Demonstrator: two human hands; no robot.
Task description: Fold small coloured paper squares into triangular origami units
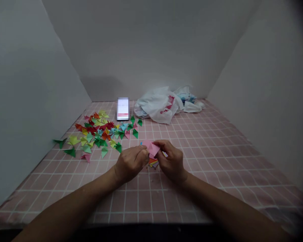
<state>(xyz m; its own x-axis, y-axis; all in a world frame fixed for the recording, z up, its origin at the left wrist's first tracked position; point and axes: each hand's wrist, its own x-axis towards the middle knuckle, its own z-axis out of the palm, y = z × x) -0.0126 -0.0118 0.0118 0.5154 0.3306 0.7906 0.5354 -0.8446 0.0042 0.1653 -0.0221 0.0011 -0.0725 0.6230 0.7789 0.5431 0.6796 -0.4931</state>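
Note:
Between my two hands is a pink folded sheet of origami paper [153, 150], partly shaped, with a pointed flap facing me. My left hand [132, 162] pinches its left side, fingers curled in. On the right side, my right hand [172, 160] grips the paper's edge between thumb and fingers. Just beneath the hands lies a small stack of coloured paper sheets [153, 163], with orange, yellow and purple edges showing; the hands cover the rest of it.
Many folded paper cranes [101, 141] in several colours spread over the left of the pink checked tablecloth [217, 161]. A lit phone [123, 109] stands upright behind them. White plastic bags [159, 104] lie at the back, against the wall. Pale walls enclose both sides.

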